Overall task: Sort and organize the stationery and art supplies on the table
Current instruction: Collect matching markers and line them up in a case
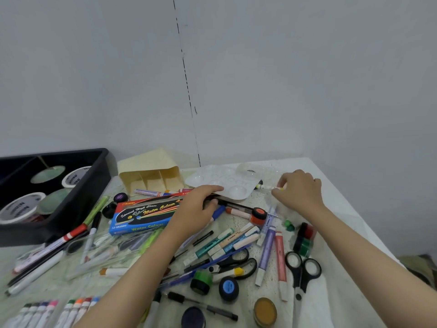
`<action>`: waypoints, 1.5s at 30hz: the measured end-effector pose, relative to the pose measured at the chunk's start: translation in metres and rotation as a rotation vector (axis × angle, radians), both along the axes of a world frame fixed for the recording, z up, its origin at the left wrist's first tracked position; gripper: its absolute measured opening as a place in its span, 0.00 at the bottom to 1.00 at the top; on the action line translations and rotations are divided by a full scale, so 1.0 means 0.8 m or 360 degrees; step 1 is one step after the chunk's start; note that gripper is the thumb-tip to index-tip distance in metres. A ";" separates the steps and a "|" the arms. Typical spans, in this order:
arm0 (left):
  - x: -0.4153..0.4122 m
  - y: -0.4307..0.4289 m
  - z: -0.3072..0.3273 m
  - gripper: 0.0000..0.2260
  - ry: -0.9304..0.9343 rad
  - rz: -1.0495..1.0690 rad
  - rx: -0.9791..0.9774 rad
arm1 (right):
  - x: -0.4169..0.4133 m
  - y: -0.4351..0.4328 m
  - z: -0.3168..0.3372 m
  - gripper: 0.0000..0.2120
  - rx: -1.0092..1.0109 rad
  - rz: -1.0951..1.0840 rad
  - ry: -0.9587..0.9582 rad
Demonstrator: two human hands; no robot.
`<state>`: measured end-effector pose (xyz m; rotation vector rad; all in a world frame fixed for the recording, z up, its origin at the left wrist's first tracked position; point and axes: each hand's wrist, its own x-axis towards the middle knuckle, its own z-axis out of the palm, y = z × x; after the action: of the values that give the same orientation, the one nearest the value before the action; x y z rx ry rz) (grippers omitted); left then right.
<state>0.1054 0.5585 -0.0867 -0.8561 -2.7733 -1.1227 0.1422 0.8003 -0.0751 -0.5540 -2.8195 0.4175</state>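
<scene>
Head view suggests two risks. Lifting the white palette, which the left hand pinches by its near edge with the thumb beneath, could drag the black pen and the watercolour box lying against it. That could knock the crowded markers toward the right edge of the table. The right hand pinches a small paint tube beside the palette's right end; a loose cap might roll off.

Supplies lie jumbled across the table. A black tray with tape rolls sits at left, and a cream organizer lies tipped on its side behind the box. Scissors and paint pots are nearest the person.
</scene>
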 end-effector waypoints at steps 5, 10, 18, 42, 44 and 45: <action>0.019 0.003 0.011 0.16 -0.0110 0.0026 0.0257 | 0.023 -0.003 0.034 0.04 -0.0669 0.0174 0.0196; 0.043 0.009 0.018 0.17 -0.0259 -0.0053 0.0445 | 0.048 -0.029 0.068 0.05 -0.1132 0.0341 0.0326; 0.071 0.001 0.023 0.07 -0.1158 0.0180 0.1397 | 0.067 -0.100 0.054 0.07 -0.1382 0.0497 0.0230; 0.083 -0.115 0.008 0.19 -0.1379 0.0518 0.1688 | -0.022 -0.070 -0.014 0.15 0.0254 0.0574 0.0042; 0.081 -0.118 0.007 0.19 -0.1377 0.0519 0.1709 | -0.022 -0.065 -0.010 0.13 0.0007 0.0542 0.0199; 0.080 -0.120 0.007 0.20 -0.1375 0.0517 0.1714 | -0.022 -0.062 -0.007 0.12 -0.0134 0.0515 0.0280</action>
<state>0.1696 0.4623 -0.0810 0.2598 -1.9003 -2.8649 0.1243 0.7506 -0.0809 -0.0665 -2.7308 0.6148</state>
